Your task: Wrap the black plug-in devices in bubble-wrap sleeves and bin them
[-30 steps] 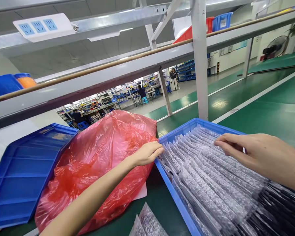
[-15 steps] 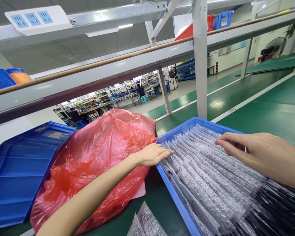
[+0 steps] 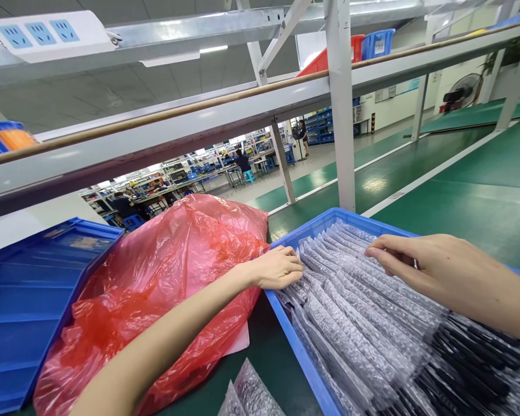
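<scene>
Your left hand (image 3: pixel 279 267), fingers curled, rests on bubble-wrap pouches (image 3: pixel 351 300) at blue tray (image 3: pixel 294 341) left edge, frame centre. Right hand (image 3: pixel 420 266) pinches pouch tops, right.

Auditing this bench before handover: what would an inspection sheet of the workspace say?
Surface: green bench mat, showing between bag and tray.
Job's things: blue plastic tray packed with upright rows of bubble-wrap pouches.
Clutter: crumpled red plastic bag; second blue tray tilted at left; loose bubble-wrap pouches at near edge.
Grips: left hand and right hand rest on the tray's pouches; grip unclear.
Cables: nothing seen; white power strip overhead.
Surroundings: grey metal rack frame; distant workers at benches.
</scene>
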Available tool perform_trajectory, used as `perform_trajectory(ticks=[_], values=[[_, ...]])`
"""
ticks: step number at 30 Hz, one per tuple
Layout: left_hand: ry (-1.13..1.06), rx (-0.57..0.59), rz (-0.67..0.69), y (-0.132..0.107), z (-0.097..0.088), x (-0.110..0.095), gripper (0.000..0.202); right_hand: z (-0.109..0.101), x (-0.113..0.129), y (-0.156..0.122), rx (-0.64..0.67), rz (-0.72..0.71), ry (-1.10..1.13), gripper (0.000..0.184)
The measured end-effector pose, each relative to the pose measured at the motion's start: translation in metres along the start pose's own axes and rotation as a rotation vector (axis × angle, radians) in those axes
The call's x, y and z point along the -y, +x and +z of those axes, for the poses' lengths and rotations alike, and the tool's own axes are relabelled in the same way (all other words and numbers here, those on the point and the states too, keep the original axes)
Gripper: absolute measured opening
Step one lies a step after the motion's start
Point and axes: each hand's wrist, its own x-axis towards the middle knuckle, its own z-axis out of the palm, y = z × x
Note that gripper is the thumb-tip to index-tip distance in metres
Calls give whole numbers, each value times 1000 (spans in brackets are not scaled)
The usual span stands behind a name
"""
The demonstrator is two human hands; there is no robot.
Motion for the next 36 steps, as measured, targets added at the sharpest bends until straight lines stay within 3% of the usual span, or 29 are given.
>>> perform_trajectory(ticks=[3, 6, 11, 16, 20, 24, 27, 30, 33, 36], values=[[-9, -28, -134, 10, 2, -2, 27, -3, 3, 1, 103, 66, 56, 54], [-9, -46, -227, 22, 6, -3, 43, -6, 5, 2, 126, 78, 78, 54], [103, -18, -137, 36, 15, 1, 39, -10, 9, 2, 158, 77, 94, 54], [158, -145, -49, 43, 15, 6, 30, -11, 8, 3, 155, 58, 107, 53], [122, -92, 27, 55, 14, 8, 26, -13, 4, 3, 99, 56, 126, 53], [27, -94, -58, 67, 11, 7, 23, -19, 3, 4, 56, 78, 159, 51], [-23, -99, -140, 77, 9, 5, 37, -24, 3, 5, 53, 81, 185, 52], [9, -55, -139, 89, 11, 4, 50, -26, 3, 5, 34, 75, 200, 50], [81, -2, -118, 101, 16, 7, 48, -27, 3, 5, 24, 58, 211, 50], [159, -37, -107, 108, 20, 9, 42, -28, 3, 5, 5, 32, 223, 51]])
